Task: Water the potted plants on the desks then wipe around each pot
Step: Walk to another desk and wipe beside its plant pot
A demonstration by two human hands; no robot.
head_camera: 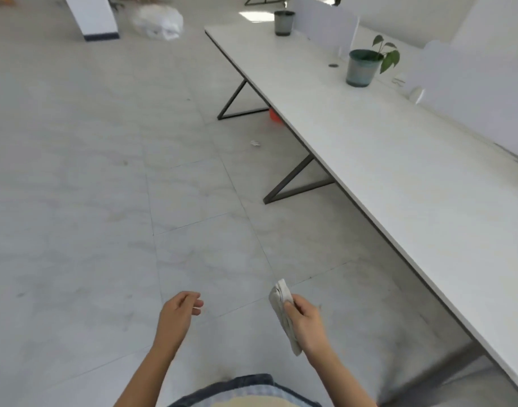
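A long white desk (398, 160) runs along the right side. On it stands a grey-green pot (362, 67) with a small leafy plant (388, 54). A second grey pot (283, 22) stands at the desk's far end, and no plant shows in it. My right hand (306, 321) grips a folded grey-white cloth (282, 306) over the floor, well short of the desk edge. My left hand (178, 314) hangs beside it with loosely curled fingers and holds nothing.
White divider panels (325, 24) stand along the desk's back. Dark angled metal legs (293, 183) hold the desk up, with a red object (274, 115) beneath. A white bag (159, 22) and a scrap of litter (255, 143) lie on the pale tiled floor.
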